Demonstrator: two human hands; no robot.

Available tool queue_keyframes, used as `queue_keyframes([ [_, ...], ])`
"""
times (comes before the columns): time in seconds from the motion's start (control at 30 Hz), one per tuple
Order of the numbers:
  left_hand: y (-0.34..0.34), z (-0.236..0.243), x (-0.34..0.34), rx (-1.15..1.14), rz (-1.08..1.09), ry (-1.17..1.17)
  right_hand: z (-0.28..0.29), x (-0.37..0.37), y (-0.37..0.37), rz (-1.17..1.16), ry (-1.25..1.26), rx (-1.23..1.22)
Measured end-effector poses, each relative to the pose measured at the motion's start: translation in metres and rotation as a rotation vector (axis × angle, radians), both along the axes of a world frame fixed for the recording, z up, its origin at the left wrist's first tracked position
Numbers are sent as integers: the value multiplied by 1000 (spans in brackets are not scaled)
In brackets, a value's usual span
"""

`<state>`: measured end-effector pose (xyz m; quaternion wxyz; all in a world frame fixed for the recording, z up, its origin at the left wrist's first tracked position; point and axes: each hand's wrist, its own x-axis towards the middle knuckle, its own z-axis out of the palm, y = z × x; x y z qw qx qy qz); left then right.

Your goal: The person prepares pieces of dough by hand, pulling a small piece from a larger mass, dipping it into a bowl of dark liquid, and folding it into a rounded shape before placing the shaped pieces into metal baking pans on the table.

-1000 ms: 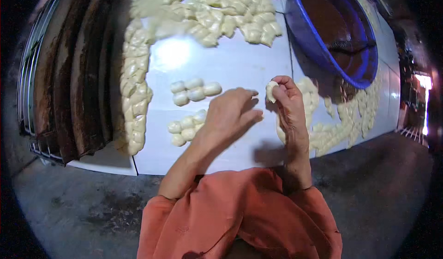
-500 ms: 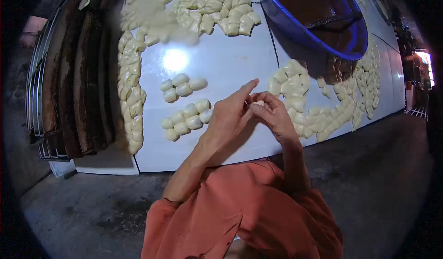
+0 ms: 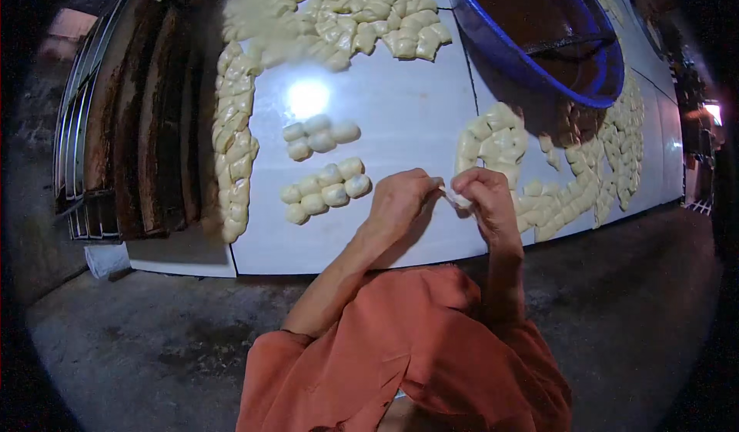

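Observation:
Between my two hands, just above the near part of the white table (image 3: 416,116), is a small white piece of dough (image 3: 459,199). My right hand (image 3: 491,205) is closed in a pinch around it. On its left side, my left hand (image 3: 399,201) is closed too, thumb and fingertips pinching the edge of the dough. To the left lie two groups of rounded dough balls, a larger near group (image 3: 313,204) and a smaller far group (image 3: 299,150). Flattened dough pieces (image 3: 500,145), pressed side by side, lie just beyond my right hand.
A blue basin (image 3: 531,74) with brown contents stands at the far right. More joined dough pieces (image 3: 385,12) cover the far side, and a strip of dough (image 3: 233,155) runs along the left. Dark, stained long slabs (image 3: 165,116) stand beside a metal rack (image 3: 77,139) further left.
My left hand's extended index finger has drawn in to a pinch. My hands have moved slightly apart, and the white dough between them now shows more. The whole view has shifted a little.

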<state>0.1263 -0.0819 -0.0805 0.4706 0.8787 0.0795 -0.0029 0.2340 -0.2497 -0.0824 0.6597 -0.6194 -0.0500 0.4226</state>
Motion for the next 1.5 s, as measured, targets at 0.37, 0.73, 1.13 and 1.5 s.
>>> queue_keyframes([
  [0.37, 0, -19, -2, 390, -128, -104, 22, 7, 0, -134, 99, 228],
  [0.73, 10, 20, 23, -693, 192, 28, 14, -5, 16, -191, -348, -151],
  [1.13, -55, 14, 98, -713, 136, -962, 78, 13, 20, -232, 9, 626],
  [1.5, -18, 18, 98, -962, 283, 66, 119, 218, 32, 50, -605, -112],
])
